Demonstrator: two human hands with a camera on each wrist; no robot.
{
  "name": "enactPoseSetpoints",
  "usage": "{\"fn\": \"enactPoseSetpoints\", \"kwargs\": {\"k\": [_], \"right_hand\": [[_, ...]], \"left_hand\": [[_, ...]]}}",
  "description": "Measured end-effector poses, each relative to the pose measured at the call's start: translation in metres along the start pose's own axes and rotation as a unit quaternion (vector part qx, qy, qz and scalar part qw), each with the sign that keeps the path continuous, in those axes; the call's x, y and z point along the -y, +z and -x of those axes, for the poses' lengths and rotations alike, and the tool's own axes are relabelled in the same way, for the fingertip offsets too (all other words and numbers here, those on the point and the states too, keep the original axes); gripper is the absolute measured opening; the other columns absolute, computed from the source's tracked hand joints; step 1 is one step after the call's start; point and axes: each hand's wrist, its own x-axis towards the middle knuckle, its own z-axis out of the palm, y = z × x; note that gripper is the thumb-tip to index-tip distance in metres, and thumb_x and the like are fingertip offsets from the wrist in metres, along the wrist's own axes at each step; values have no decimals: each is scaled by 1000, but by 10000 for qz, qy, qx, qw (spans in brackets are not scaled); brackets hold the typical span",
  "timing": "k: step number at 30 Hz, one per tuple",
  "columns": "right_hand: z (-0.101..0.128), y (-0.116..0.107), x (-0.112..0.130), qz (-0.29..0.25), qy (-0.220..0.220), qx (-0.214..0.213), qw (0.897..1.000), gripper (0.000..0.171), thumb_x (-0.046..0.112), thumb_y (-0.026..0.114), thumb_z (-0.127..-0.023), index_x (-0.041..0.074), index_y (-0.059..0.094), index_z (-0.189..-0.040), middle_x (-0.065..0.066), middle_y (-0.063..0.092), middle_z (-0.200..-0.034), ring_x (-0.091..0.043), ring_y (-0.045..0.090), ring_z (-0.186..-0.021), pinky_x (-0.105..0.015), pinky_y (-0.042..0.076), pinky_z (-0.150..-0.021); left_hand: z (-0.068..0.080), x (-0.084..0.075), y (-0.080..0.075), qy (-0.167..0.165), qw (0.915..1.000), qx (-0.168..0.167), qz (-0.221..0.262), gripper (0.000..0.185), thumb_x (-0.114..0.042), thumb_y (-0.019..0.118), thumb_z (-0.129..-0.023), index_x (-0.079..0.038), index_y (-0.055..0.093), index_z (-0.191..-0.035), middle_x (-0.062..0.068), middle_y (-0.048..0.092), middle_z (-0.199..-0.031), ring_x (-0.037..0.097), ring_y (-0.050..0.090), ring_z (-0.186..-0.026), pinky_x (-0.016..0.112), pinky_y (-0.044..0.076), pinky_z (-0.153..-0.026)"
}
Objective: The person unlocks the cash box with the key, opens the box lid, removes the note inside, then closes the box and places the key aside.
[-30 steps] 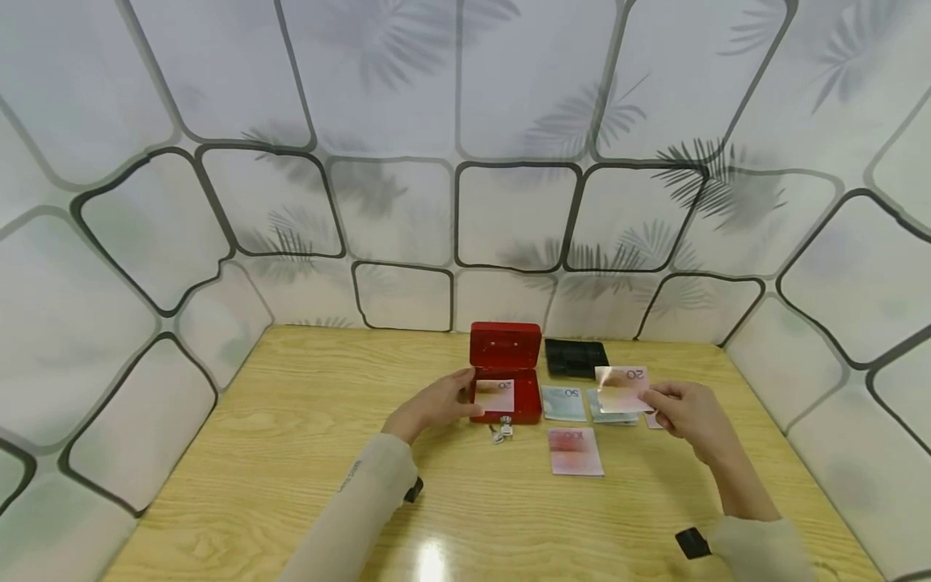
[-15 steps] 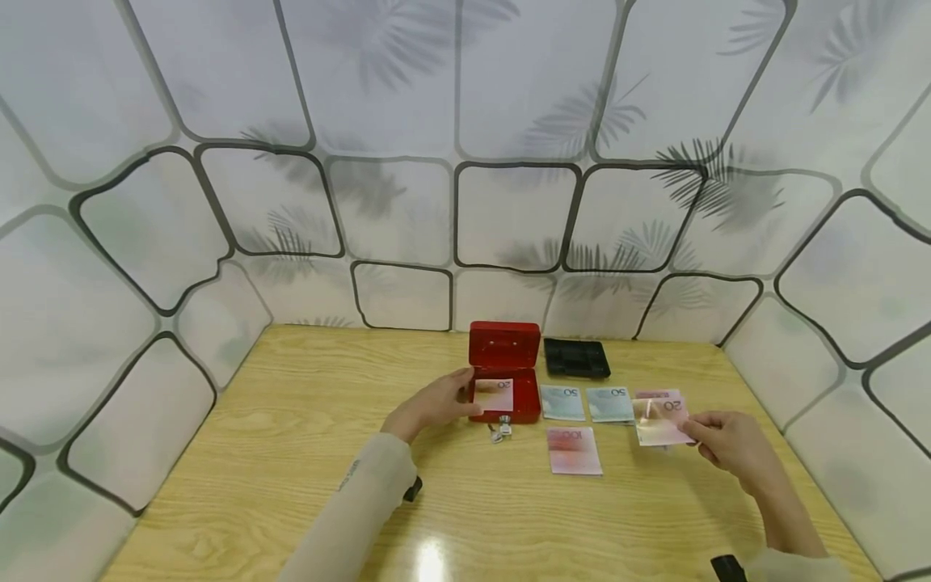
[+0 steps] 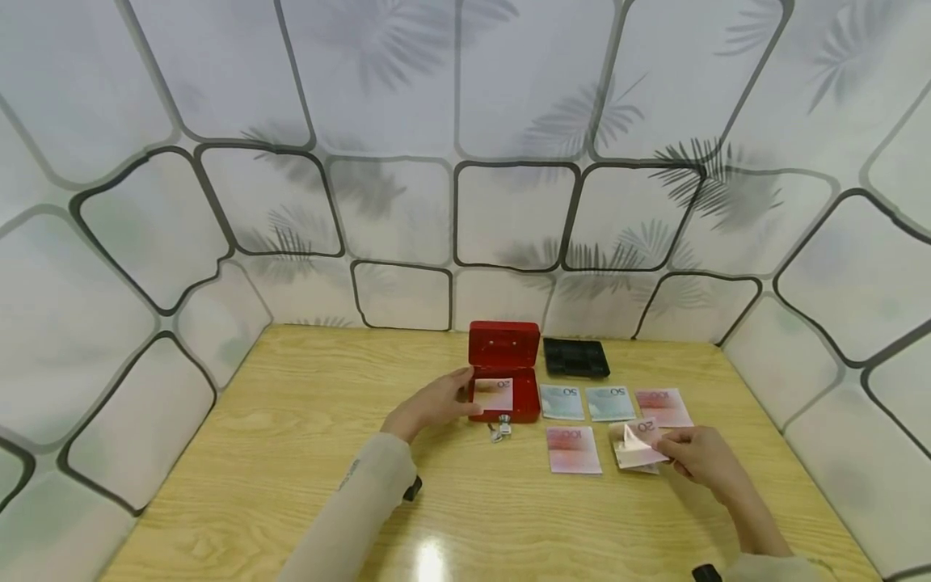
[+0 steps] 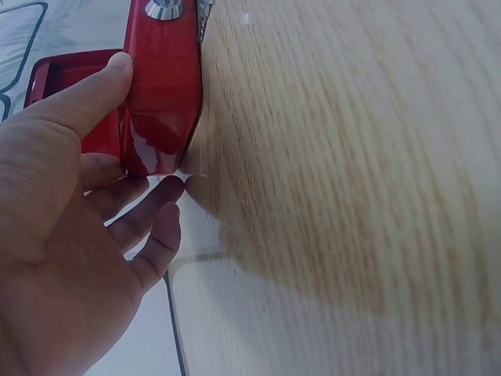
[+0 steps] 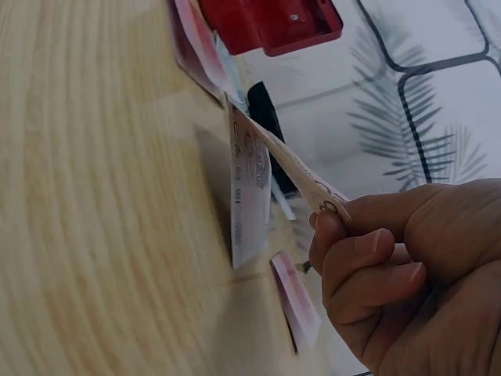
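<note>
My left hand [image 3: 436, 404] holds the left side of an open red cash box [image 3: 527, 400]. In the left wrist view its thumb lies on the box's top edge and its fingers bend along the side. A 20 banknote [image 3: 494, 394] lies inside the box. My right hand [image 3: 701, 461] pinches a folded 20 banknote [image 3: 643, 432] at its right edge between thumb and forefinger. The right wrist view shows this banknote [image 5: 249, 188] bent into two leaves, the lower one down at the table.
Two 50 banknotes [image 3: 562, 402] lie right of the box. One 100 banknote [image 3: 664, 407] lies farther right, another 100 banknote [image 3: 574, 450] nearer the front. A black tray [image 3: 576, 358] stands behind them. A small padlock [image 3: 505, 426] with keys [image 3: 496, 434] is at the box's front.
My right hand has carried the 20 banknote right and toward me, then back left, low beside the front 100 banknote. The left hand and cash box have stayed put.
</note>
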Motion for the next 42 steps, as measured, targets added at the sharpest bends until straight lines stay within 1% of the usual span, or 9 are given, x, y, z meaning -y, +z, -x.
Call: {"fn": "enactPoseSetpoints", "kwargs": {"k": [5, 10, 14, 17, 22, 26, 28, 33, 42], "right_hand": [[-2, 8, -1, 84, 33, -4, 10000, 19, 8, 69, -97, -7, 73, -87, 2, 51, -55, -4, 42, -49, -19, 34, -45], [-10, 15, -9, 307, -119, -44, 9994, 19, 8, 71, -94, -4, 71, -78, 3, 48, -52, -6, 41, -47, -20, 32, -44], [-13, 19, -15, 382, -77, -96, 9992, 21, 8, 71, -93, -2, 70, -75, 4, 46, -52, -7, 41, -48, -21, 33, -45], [-12, 22, -17, 578, 34, -221, 9981, 19, 11, 71, -93, 0, 72, -78, 4, 48, -52, -9, 44, -49, -22, 35, -47], [-10, 25, -13, 1065, 82, -466, 9932, 18, 16, 72, -92, 1, 75, -81, 3, 52, -53, -12, 49, -51, -24, 38, -48], [-8, 27, -6, 1230, 151, -510, 9910, 19, 16, 73, -92, 0, 75, -84, 2, 56, -58, -14, 52, -54, -27, 42, -50], [-7, 28, -3, 1381, 160, -522, 9889, 20, 17, 73, -93, -1, 75, -84, 1, 58, -62, -15, 53, -59, -29, 42, -54], [-6, 30, 2, 1688, 140, -560, 9840, 22, 19, 72, -95, -1, 73, -85, 0, 61, -72, -18, 52, -68, -32, 42, -60], [-4, 34, 1, 1818, 84, -772, 9803, 20, 19, 73, -93, 2, 71, -82, -2, 66, -76, -19, 56, -71, -33, 44, -62]], "left_hand": [[0, 0, 0, -1, 10000, 0, 2, 81, -33, 69, -102, -4, 26, -163, 12, 24, -169, 31, 24, -154, 45, 24, -124], [0, 0, 0, -17, 10000, -9, 18, 80, -33, 69, -101, -4, 26, -163, 12, 25, -169, 31, 25, -154, 45, 24, -124], [0, -1, 0, -25, 10000, 19, 14, 81, -34, 68, -102, -5, 25, -163, 13, 24, -169, 31, 24, -154, 45, 24, -124], [0, 0, 1, -63, 10000, 46, -13, 81, -36, 68, -102, -5, 25, -164, 12, 24, -169, 31, 25, -154, 46, 25, -124], [-1, 0, 0, -142, 9999, 42, -52, 81, -37, 67, -102, -8, 25, -164, 10, 23, -169, 30, 24, -155, 46, 24, -124], [-1, 1, 0, -156, 9999, 58, -19, 81, -36, 68, -102, -8, 24, -164, 10, 23, -170, 30, 23, -155, 46, 24, -124], [-1, 1, 1, -138, 9999, 61, -3, 81, -36, 68, -102, -7, 24, -164, 11, 23, -169, 31, 24, -155, 46, 24, -124], [-1, 2, 2, -99, 9999, 47, -15, 81, -36, 68, -102, -6, 25, -164, 11, 24, -169, 30, 24, -155, 46, 24, -124], [-1, 2, 1, -57, 10000, 26, -16, 81, -35, 68, -102, -4, 25, -163, 12, 25, -169, 32, 25, -154, 47, 25, -124]]}}
